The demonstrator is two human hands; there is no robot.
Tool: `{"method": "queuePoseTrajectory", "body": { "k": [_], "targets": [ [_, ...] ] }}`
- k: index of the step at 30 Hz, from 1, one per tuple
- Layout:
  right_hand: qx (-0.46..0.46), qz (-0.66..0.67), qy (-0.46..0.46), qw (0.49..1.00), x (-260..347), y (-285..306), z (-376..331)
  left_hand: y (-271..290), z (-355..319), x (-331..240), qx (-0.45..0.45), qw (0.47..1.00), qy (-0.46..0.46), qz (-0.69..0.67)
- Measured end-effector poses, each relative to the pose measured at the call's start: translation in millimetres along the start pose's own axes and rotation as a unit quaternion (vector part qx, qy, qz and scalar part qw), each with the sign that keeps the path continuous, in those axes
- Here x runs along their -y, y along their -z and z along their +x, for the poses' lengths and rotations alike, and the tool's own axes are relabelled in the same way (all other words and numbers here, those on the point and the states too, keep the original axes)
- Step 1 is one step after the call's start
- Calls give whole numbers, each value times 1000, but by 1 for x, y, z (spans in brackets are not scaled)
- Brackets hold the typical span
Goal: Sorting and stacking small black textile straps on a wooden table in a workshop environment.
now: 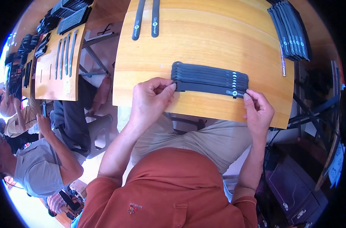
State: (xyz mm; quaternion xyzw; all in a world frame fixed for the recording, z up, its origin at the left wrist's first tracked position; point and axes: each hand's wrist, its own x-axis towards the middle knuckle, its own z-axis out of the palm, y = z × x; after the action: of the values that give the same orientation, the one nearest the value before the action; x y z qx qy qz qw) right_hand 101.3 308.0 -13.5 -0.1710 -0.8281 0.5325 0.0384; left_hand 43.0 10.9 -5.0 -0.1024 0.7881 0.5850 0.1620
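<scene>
A neat stack of black straps [203,72] lies near the front edge of the wooden table, each with a small pale printed mark towards its right end. Along the stack's near side runs one more black strap [207,89], stretched straight between my hands. Its left end, which looks looped, is pinched between the thumb and fingers of my left hand [151,99]. At the other end, my right hand [259,111] pinches the strap's tip by thumb and forefinger.
Two loose black straps [155,19] lie at the table's far left. A bundle of black straps [290,32] sits at the far right beside a thin metal rod [283,62]. Further left, a person in grey [43,163] sits at another table [47,87] holding more straps.
</scene>
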Motion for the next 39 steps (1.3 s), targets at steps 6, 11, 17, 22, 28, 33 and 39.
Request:
{"method": "queuePoseTrajectory", "body": {
  "k": [6, 11, 17, 22, 28, 33, 39],
  "targets": [
    [-12, -38, 73, 997, -5, -3, 3, 2, -2, 0, 2, 1000, -7, 4],
    [-6, -44, 53, 998, 0, -2, 3, 3, -2, -3, -2, 1000, -5, 22],
    [-10, -34, 52, 998, -2, -2, 4, -1, -1, -6, -1, 1000, 4, 2],
    [-9, -36, 58, 998, -4, -1, 6, 1, 0, -1, 5, 1000, 3, 21],
    [-10, -52, 71, 996, -6, -2, 6, 1, 0, -1, 1, 1000, 11, 27],
    [-16, -53, 75, 996, -7, -2, 6, 0, 0, -1, -7, 1000, -5, 27],
    [-19, -51, 80, 995, -6, -4, 5, 1, 1, 2, -2, 999, -4, 35]
  ]
}}
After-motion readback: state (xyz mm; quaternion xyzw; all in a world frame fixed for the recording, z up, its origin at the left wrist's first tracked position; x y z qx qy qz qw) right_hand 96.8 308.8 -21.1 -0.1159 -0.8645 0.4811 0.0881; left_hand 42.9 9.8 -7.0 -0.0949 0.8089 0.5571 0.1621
